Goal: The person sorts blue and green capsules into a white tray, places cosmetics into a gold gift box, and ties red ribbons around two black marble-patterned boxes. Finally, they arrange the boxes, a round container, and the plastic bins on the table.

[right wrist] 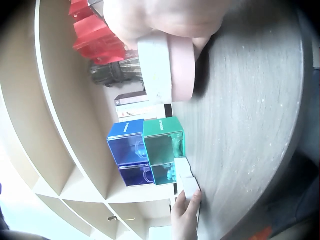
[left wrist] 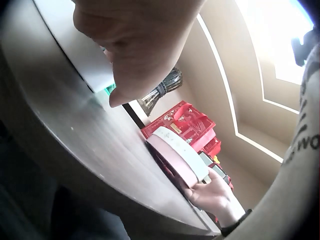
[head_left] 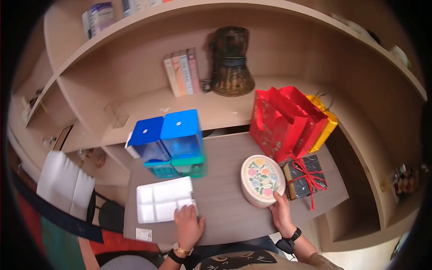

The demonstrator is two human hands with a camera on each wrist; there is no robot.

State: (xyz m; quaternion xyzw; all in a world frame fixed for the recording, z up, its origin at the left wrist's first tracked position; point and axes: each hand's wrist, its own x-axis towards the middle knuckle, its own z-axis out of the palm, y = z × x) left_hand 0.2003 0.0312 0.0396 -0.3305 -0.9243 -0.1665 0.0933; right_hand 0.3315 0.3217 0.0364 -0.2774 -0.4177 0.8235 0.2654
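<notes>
My right hand (head_left: 281, 210) grips a round box (head_left: 262, 182) by its near right side, thumb at the lid's edge. Raised flowers and leaves in soft colours cover the lid, and the side is pale pink below a white band (left wrist: 181, 151). The box stands tilted a little over the table in the left wrist view. My left hand (head_left: 188, 227) rests on the near right corner of a white divided tray (head_left: 165, 183), fingers extended over its edge and thumb apart. That tray lies on the table with several compartments.
Blue and green clear-sided boxes (head_left: 182, 135) stand stacked behind the tray. Red gift bags (head_left: 276, 126) and a yellow bag (head_left: 325, 128) stand at the back right. A black box with red ribbon (head_left: 308, 175) lies beside the round box. Books (head_left: 182, 73) and a woven vase (head_left: 232, 67) occupy the shelf.
</notes>
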